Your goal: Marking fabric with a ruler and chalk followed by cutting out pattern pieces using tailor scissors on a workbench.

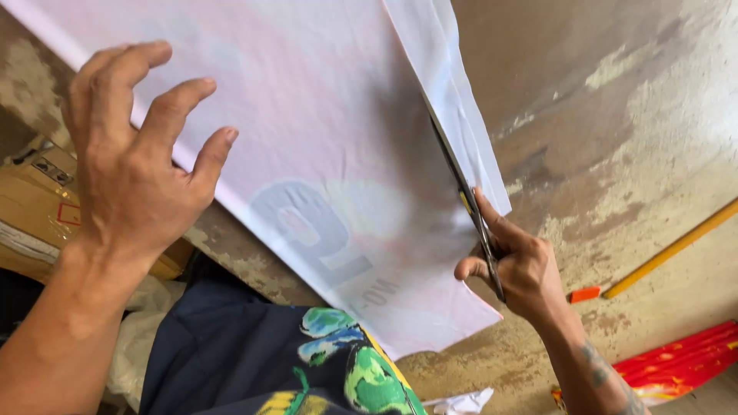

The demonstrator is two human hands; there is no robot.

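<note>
Head view: a large white sheet (323, 154) lies across the worn surface (615, 154), its long axis running diagonally from upper left to lower right. The right hand (515, 269) is closed around scissors (469, 207), blades lying along the sheet's right edge. The left hand (138, 161) hovers over the sheet's left edge, fingers (181, 100) spread, holding nothing.

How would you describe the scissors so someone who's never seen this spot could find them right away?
Start at the large pale pink-white printed sheet spread across the worn concrete floor. Follow its right-hand cut to the right hand, whose grip closes on the thin dark metal scissors. They are the only dark blade lying along the sheet, unlike the long yellow stick lying apart.
</note>
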